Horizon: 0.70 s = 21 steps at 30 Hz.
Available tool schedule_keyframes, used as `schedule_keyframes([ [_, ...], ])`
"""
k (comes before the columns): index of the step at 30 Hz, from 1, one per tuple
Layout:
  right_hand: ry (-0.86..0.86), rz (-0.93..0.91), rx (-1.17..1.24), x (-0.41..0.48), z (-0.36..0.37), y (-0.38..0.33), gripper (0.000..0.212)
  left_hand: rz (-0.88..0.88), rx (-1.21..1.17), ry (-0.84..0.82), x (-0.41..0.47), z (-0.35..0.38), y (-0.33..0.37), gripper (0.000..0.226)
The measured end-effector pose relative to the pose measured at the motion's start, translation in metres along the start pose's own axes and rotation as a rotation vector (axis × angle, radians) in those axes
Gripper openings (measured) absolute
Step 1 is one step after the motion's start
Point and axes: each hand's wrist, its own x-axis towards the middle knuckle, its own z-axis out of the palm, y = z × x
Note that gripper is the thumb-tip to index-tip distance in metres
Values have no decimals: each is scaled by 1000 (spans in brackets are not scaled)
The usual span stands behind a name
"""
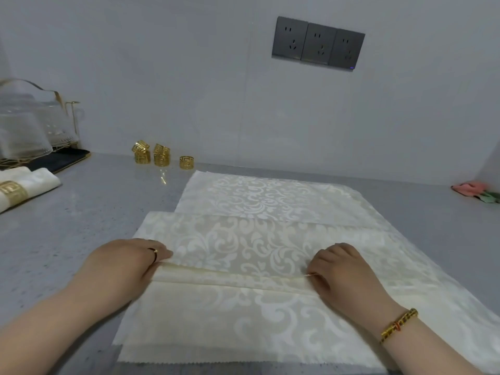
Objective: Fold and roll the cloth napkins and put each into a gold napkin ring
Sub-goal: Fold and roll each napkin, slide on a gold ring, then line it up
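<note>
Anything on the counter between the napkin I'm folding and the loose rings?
Nothing visible. Bare counter lies between the napkin and the rings; the finished roll sits off to the left.

Both forearms (54, 315) are bare up to the wrists. The left grip (127, 262) wears a thin ring (154, 253) on one finger, a dark band with a gold glint. Around the right wrist, just behind the right grip (343, 269), sits a gold bracelet (399, 324) of chunky links with a small red-orange piece set into it.
</note>
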Motion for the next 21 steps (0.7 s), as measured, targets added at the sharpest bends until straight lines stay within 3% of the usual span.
schedule_keyframes([
  [6, -20, 106, 117, -16, -2, 6, 8, -79, -94, -175, -6, -7, 6, 42],
  [11, 33, 144, 167, -20, -3, 4, 11, -276, -288, -325, 28, -20, 21, 100],
  [12, 49, 143, 177, -20, -3, 4, 11, -294, -343, -321, 39, -19, 25, 99],
  [15, 70, 145, 208, -22, -4, 4, 23, -282, -312, -352, 75, -3, 36, 57],
  [21, 55, 151, 231, -22, -1, 6, 26, -308, -216, -587, 117, 37, 60, 58],
])
